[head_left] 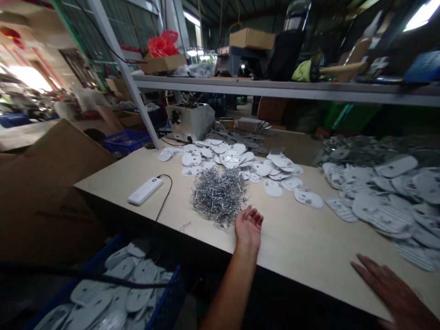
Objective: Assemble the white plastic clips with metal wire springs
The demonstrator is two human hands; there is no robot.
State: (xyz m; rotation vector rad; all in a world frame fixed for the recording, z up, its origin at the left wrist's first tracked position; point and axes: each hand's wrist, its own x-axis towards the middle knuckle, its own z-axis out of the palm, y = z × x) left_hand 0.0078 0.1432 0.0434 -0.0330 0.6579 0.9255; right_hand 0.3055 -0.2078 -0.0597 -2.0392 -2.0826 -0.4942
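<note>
My left hand (249,228) rests palm up near the table's front edge, its fingers loosely curled and apart with nothing visible in them. Just beyond it is a heaped pile of thin, shiny metal pins (218,195); the hand is beside the pile's right front side. At the lower right, my right hand (390,286) lies palm down on the table (295,238), fingers stretched out and holding nothing visible. Behind the metal pile are scattered flat, oval light-grey plastic pieces (231,158). A larger heap of similar pieces (385,213) lies beyond my right hand.
A white power bank (145,190) with a black cable lies on the left. A grey machine (192,120) stands at the back, below a loaded shelf (261,87). Below the table, a blue crate (165,293) holds more grey pieces. A large cardboard box (51,183) stands left.
</note>
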